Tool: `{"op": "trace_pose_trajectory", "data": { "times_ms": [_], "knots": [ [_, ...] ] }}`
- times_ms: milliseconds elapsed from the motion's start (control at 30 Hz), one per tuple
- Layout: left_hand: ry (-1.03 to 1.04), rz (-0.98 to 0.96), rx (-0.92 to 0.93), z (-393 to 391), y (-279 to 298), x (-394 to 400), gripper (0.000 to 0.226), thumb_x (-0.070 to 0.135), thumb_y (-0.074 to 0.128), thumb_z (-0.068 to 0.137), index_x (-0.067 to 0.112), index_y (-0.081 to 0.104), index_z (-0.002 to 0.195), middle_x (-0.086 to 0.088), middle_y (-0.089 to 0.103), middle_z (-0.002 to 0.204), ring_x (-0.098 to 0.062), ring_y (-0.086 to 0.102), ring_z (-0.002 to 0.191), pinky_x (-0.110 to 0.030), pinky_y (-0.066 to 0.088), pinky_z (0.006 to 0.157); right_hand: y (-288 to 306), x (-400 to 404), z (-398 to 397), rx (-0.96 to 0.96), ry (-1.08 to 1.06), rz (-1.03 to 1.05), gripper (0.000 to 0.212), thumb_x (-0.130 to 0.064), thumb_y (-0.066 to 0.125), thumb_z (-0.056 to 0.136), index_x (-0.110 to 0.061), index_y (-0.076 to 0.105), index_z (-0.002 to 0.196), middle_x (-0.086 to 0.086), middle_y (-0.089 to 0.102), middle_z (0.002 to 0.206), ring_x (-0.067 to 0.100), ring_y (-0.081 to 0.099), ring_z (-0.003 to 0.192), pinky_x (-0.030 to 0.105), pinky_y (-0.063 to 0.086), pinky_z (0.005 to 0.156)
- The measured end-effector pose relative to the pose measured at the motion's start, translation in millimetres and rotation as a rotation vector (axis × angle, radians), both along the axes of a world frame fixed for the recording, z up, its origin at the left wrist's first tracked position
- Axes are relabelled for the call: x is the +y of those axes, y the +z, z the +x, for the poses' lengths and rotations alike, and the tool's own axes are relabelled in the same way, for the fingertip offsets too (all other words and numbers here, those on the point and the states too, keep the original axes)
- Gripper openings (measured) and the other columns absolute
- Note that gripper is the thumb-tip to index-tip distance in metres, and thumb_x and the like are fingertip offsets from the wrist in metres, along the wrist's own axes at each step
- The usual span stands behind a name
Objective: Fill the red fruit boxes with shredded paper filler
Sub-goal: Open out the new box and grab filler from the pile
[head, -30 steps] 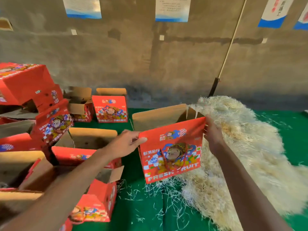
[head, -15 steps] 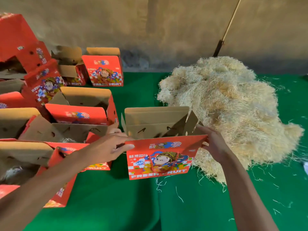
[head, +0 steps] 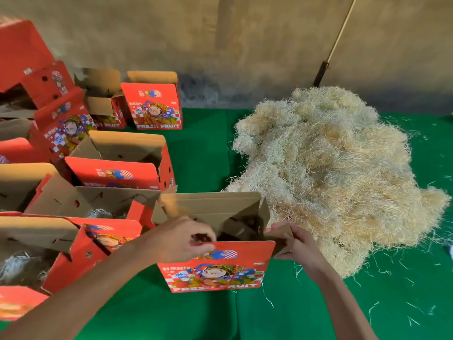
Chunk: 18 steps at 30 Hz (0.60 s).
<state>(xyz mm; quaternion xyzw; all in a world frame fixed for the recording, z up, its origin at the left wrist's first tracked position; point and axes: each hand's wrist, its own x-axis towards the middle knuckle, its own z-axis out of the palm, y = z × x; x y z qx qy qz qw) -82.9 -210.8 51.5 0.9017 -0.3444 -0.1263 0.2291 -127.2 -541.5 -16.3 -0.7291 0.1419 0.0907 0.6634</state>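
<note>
A red fruit box [head: 215, 268] with a cartoon print stands open on the green cloth in front of me, its brown flaps up and its inside dark. My left hand [head: 180, 239] pinches the top edge of its front wall. My right hand [head: 297, 244] grips the box's right side flap. A large heap of pale shredded paper filler [head: 328, 173] lies just right of the box, touching its far right corner.
Several more open red boxes [head: 117, 165] crowd the left side, two near ones [head: 22, 263] showing filler inside. A closed-front box [head: 153, 106] stands at the back. A concrete wall and a leaning stick [head: 335, 42] lie behind. Loose shreds dot the green cloth [head: 404, 303].
The box came down from mid-air onto the cloth and nearer to me. My left hand moved from its left side to the front wall's top edge; my right hand stayed on the right flap.
</note>
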Motion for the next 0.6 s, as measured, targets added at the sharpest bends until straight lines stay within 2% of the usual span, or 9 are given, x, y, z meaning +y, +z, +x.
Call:
{"op": "trace_pose_trajectory", "data": {
  "times_ms": [100,200,267,333,400,467,600],
  "knots": [
    [0.020,-0.154,-0.067,29,12,-34,0.023,0.058,0.057,0.093,0.040,0.069,0.101,0.028,0.070,0.093,0.005,0.065,0.083,-0.021,0.052,0.074,8,-11,12,-0.046,0.065,-0.167,0.013,-0.029,0.067,0.092,-0.021,0.075,0.100,0.004,0.076,0.096,0.025,0.074,0.089,0.043,0.061,0.079],
    [0.093,-0.283,-0.091,74,15,-59,0.015,0.049,0.058,0.096,0.041,0.069,0.103,0.030,0.068,0.096,0.007,0.065,0.087,-0.011,0.048,0.073,22,-19,42,-0.177,-0.033,-0.265,0.032,-0.048,0.063,0.094,-0.023,0.071,0.111,-0.007,0.075,0.102,0.016,0.072,0.092,0.040,0.061,0.081],
    [0.140,-0.296,-0.041,107,11,-77,0.016,0.048,0.057,0.096,0.043,0.066,0.108,0.030,0.066,0.100,0.011,0.062,0.092,-0.009,0.046,0.074,29,-21,74,-0.261,-0.054,-0.353,0.039,-0.049,0.064,0.092,-0.021,0.068,0.119,-0.007,0.073,0.108,0.014,0.070,0.097,0.041,0.060,0.085],
    [0.179,-0.266,0.040,140,2,-94,0.025,0.050,0.059,0.094,0.045,0.061,0.119,0.031,0.062,0.111,0.014,0.059,0.098,-0.013,0.044,0.075,29,-16,110,-0.298,-0.013,-0.457,0.048,-0.049,0.066,0.092,-0.019,0.063,0.129,-0.003,0.068,0.124,0.012,0.066,0.105,0.041,0.057,0.091],
    [0.190,-0.198,0.120,173,-7,-107,0.039,0.054,0.062,0.091,0.048,0.052,0.129,0.022,0.057,0.124,0.009,0.055,0.105,-0.020,0.043,0.078,23,-9,146,-0.293,0.058,-0.567,0.062,-0.052,0.068,0.089,-0.018,0.054,0.139,0.002,0.057,0.141,0.019,0.061,0.116,0.045,0.053,0.096],
    [0.213,-0.130,0.193,205,-19,-118,0.056,0.054,0.067,0.088,0.048,0.044,0.139,0.011,0.051,0.139,-0.006,0.054,0.114,-0.027,0.042,0.083,9,-2,182,-0.283,0.186,-0.794,0.077,-0.060,0.068,0.085,-0.022,0.043,0.148,0.005,0.043,0.152,0.028,0.049,0.131,0.050,0.045,0.106],
    [0.342,0.015,0.276,245,-56,-137,0.076,0.035,0.072,0.090,0.037,0.030,0.153,-0.006,0.034,0.159,-0.025,0.042,0.139,-0.044,0.037,0.111,-42,7,241,-0.196,0.468,-1.256,0.111,-0.083,0.055,0.073,-0.029,0.011,0.159,0.006,0.005,0.168,0.035,0.016,0.151,0.056,0.023,0.119]
  ]
}}
